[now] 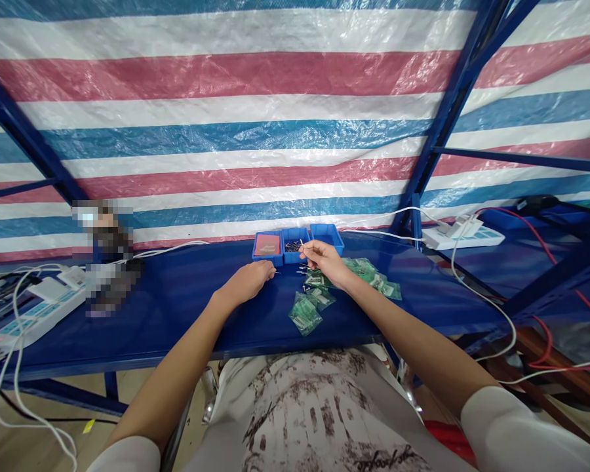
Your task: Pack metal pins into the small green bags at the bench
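My left hand (252, 280) rests over the blue table with its fingers closed. A thin metal pin (278, 272) sticks out past its fingertips. Higher up, my right hand (323, 259) pinches a small, slim light-coloured rod (301, 242) between thumb and fingers, in front of the middle blue bin (290, 257). That bin holds many small dark metal pieces (293, 247). Beneath and beside my right hand lie small clear green-tinted bags (305, 314), some with slim pieces inside. A few loose thin metal pieces (302, 269) lie near the bags.
Left of the middle bin stands a blue bin with a reddish inside (267, 240); another blue bin (327, 233) adjoins on the right. White power strips (465, 235) and cables lie at both sides. A blue frame post (415, 223) rises behind, before a striped sheet (246, 141).
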Motion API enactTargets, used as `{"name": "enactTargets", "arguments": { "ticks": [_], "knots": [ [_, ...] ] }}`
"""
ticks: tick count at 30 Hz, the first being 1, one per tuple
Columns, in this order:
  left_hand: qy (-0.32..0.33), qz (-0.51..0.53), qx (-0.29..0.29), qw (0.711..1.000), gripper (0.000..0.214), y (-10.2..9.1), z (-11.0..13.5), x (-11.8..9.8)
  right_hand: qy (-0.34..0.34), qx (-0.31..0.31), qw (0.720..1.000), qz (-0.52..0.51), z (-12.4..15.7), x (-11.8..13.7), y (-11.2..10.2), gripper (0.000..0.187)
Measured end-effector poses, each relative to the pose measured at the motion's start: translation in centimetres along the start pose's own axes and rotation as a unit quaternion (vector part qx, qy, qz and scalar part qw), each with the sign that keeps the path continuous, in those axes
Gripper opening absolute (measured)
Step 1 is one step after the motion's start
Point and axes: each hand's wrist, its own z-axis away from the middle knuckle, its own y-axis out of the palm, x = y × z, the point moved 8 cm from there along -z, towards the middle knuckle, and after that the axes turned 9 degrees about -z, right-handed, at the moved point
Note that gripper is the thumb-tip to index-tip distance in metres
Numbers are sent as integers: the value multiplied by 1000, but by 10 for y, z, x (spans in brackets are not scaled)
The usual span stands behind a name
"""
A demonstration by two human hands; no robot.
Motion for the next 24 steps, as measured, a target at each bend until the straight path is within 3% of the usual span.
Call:
{"name": "enactTargets", "arguments": {
  "ticks": [8, 13, 19, 24],
  "knots": [
    [-11, 2, 0, 1000, 33, 4, -2, 4, -92, -10, 988, 126, 0, 13, 0, 36],
    [-27, 5, 2, 1000, 28, 4, -3, 5, -102, -7, 979, 174, 4, 16, 4, 30],
    [-29, 12, 7, 999, 19, 3, -3, 4, -90, 5, 982, 164, 3, 15, 5, 31],
    [-28, 17, 7, 999, 14, 3, -2, 4, -71, 19, 993, 95, 2, 13, 6, 35]
  ]
}}
